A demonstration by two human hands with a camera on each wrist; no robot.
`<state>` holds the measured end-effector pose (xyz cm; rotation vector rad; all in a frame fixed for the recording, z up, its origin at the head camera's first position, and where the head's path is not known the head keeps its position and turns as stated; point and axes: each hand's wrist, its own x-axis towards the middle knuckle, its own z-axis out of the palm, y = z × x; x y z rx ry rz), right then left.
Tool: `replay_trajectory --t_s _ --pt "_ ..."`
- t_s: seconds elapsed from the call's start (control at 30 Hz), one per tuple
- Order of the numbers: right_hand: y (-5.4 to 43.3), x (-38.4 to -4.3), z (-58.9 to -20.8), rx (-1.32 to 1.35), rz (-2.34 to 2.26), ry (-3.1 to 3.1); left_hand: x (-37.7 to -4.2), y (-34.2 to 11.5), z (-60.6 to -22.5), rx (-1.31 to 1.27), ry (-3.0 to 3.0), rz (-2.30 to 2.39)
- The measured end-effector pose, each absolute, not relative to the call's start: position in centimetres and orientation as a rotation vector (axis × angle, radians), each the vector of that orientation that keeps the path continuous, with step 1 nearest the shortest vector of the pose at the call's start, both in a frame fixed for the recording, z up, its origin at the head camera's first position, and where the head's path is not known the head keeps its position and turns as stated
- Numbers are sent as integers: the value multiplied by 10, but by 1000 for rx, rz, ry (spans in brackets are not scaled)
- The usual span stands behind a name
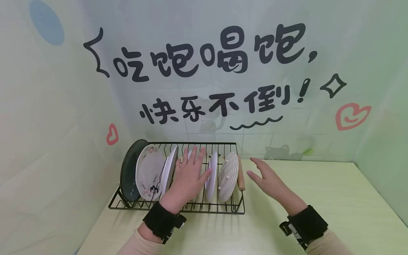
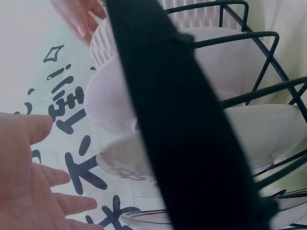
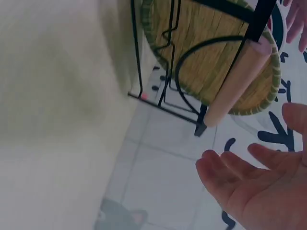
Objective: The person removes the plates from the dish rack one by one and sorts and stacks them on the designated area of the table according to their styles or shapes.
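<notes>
At the far left of the wire rack (image 1: 208, 213), which stands on the counter (image 1: 318, 198), a dark plate (image 1: 130, 173) leans upright, just beside a pale floral plate (image 1: 149, 171). Next comes a white dish (image 1: 168, 171), also on edge. The left hand (image 1: 188, 176) is over the middle of the rack, fingers spread wide and holding nothing, partly hiding the dishes behind it; the left wrist view shows it apart from their rims. To its right stand a slim white plate (image 1: 211, 177) and a striped plate (image 1: 228, 177), whose other side looks like straw-coloured slats with a green-banded rim in the right wrist view. A wooden handle (image 1: 241, 175) forms the rack's right end. Just beyond it, without touching, the right hand (image 1: 271, 180) hangs empty above the counter, thumb and fingers apart. Both wrists wear black bands (image 1: 307, 224).
</notes>
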<state>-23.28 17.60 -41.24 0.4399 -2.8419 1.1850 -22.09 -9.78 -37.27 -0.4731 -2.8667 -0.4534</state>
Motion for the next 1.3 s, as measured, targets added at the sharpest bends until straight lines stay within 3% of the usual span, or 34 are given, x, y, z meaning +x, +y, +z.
replay_trajectory --t_s 0.2,0.4,0.77,1.3 --pt "156 -239 -425 127 2114 -2630 -222 -98 -376 -465 -2848 -454" --pt "148 -244 -435 77 2561 -2394 -222 -98 -378 -472 -2837 -505" --pt "145 -247 -440 16 2779 -2199 -221 -125 -366 -495 -2685 -609" --pt "143 -248 -442 25 2774 -2175 -225 -207 -342 -177 -2412 -755"
